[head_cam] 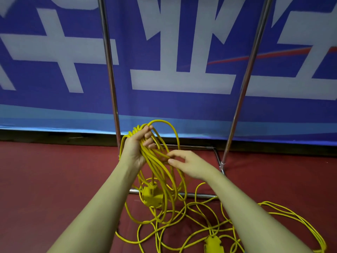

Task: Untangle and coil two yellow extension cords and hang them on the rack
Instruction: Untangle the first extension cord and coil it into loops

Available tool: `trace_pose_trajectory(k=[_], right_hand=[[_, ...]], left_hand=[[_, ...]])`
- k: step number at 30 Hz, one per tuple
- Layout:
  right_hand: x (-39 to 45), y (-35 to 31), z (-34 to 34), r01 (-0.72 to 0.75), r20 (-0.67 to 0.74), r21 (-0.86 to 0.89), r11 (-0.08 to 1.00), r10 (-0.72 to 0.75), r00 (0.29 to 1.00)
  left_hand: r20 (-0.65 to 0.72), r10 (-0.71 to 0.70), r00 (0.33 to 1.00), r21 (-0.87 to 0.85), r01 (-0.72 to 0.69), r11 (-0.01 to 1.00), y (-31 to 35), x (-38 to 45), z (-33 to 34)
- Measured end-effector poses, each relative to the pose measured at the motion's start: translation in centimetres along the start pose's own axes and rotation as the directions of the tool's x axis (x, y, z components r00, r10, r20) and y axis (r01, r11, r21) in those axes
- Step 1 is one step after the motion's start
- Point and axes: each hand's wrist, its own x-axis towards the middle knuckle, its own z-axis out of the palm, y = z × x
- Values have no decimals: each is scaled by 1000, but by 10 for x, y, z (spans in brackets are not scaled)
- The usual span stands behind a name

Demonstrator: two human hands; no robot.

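Observation:
My left hand (140, 145) grips a bundle of several loops of a yellow extension cord (160, 172), held up in front of the rack. The loops hang down, and a yellow socket block (152, 197) dangles among them. My right hand (187, 162) pinches one strand of that cord just right of the bundle. A second yellow cord (284, 219) lies in loose tangled loops on the red floor at the lower right, with its yellow socket block (213, 243) near the bottom edge. The metal rack (244, 84) stands straight ahead; only its two uprights and base bars show.
A blue banner (54, 106) with large white characters hangs behind the rack. The rack's base bar (198, 194) lies on the red floor (45, 179) under the hanging loops. Cord strands spread across the floor between my forearms and to the right.

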Motion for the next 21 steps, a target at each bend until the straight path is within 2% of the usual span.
trace_pose_trajectory(k=[4, 6, 8, 10, 12, 14, 17, 21], right_hand=[[-1, -4, -4, -3, 1, 97, 995, 2, 1000], [-4, -5, -2, -6, -12, 143, 990, 8, 1000], [-4, -8, -1, 78, -191, 113, 991, -55, 980], [-3, -11, -3, 156, -424, 44, 987, -123, 897], [-2, -14, -6, 171, -541, -18, 985, -153, 827], [-2, -16, -9, 136, -506, -21, 990, -128, 853], [0, -12, -11, 60, -311, -31, 998, -66, 948], [1, -17, -18, 49, -103, 100, 994, -39, 994]], left_hand=[[-34, 61, 998, 65, -59, 996, 4, 1, -3], [7, 23, 1000, 136, -24, 990, 8, 0, -5], [46, -63, 997, 258, 49, 965, 13, -2, -7], [71, -151, 986, 382, 113, 917, 16, -5, -7], [78, -227, 971, 485, 162, 859, 15, -10, -7], [73, -289, 955, 569, 198, 798, 13, -14, -9], [111, -384, 917, 678, 213, 703, 16, -20, -11], [143, -508, 850, 777, 222, 589, 25, -27, -11]])
